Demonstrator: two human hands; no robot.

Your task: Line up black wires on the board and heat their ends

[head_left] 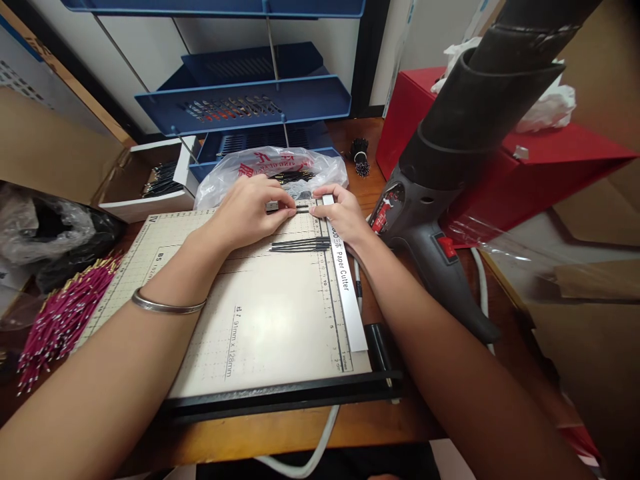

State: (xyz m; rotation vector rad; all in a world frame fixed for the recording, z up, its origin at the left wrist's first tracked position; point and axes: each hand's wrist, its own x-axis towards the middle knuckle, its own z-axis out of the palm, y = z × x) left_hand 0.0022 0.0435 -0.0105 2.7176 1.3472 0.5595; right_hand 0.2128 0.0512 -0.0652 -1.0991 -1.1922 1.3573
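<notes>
Both hands meet near the far edge of a cream paper cutter board [280,320]. Between their fingertips runs a short, thin black cord [303,209]. My left hand [253,210] pinches its left end between thumb and finger. The other end is in the closed fingers of my right hand [340,212], which rests over the white strip [350,300] marked "Paper Cutter". Just nearer to me, several black cords [300,245] lie side by side on the board, their right ends by the strip. Behind my hands is a clear plastic bag [220,190] with more black cords.
A heat gun [425,207] stands close to my right forearm, before a red box [560,153]. Fuchsia cords [70,310] are heaped left of the board. A white carton [145,210] holds dark cords. Blue trays [240,103] rise behind; a tied black bundle [360,157] lies beside them.
</notes>
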